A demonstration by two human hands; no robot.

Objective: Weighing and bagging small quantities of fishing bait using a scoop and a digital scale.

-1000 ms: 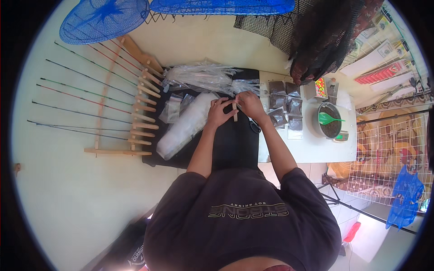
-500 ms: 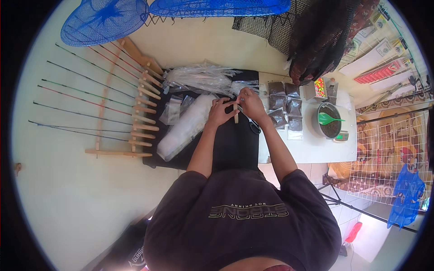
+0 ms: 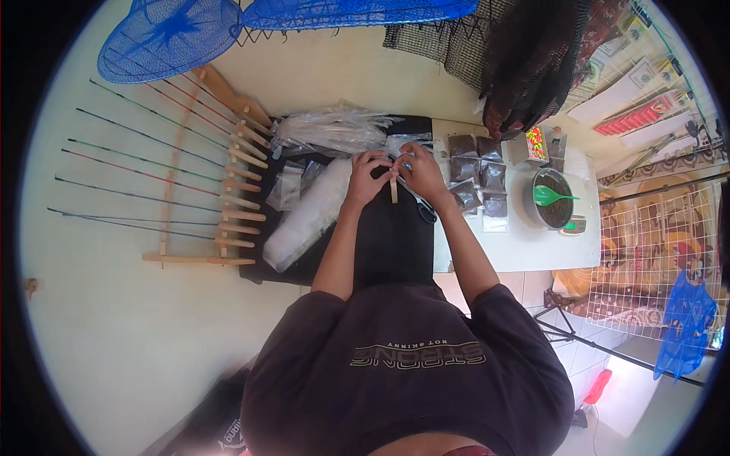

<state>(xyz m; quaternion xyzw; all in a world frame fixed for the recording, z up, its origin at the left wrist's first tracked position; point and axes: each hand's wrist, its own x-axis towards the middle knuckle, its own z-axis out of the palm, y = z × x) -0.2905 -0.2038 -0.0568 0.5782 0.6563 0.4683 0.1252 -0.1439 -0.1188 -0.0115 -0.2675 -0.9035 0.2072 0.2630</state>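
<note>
Over the black cloth (image 3: 380, 251), my left hand (image 3: 366, 181) and my right hand (image 3: 423, 175) meet with their fingertips close together. Both have thumb and fingers pinched; whatever small thing lies in the pinch is too small to make out. A short tan strip (image 3: 394, 191), wood-like, extends toward me from just under the fingertips. Whether it is held or only lies there I cannot tell. Beside my right wrist lie dark-handled scissors (image 3: 427, 213). A long white translucent bundle (image 3: 303, 222) lies slantwise by my left forearm.
Clear plastic bags (image 3: 331, 131) are heaped behind my hands. To the right, a white tabletop (image 3: 487, 254) bears dark-filled packets (image 3: 493, 176), a bowl (image 3: 553, 216) with a green scoop (image 3: 549, 196), a scale (image 3: 576, 226) and a box of coloured pieces (image 3: 537, 144). A wooden rack (image 3: 242, 186) holds thin rods leftward.
My left fingers have shifted from the tan strip's side up toward my right fingertips. My right hand has lowered slightly. The whole view has moved a little.
</note>
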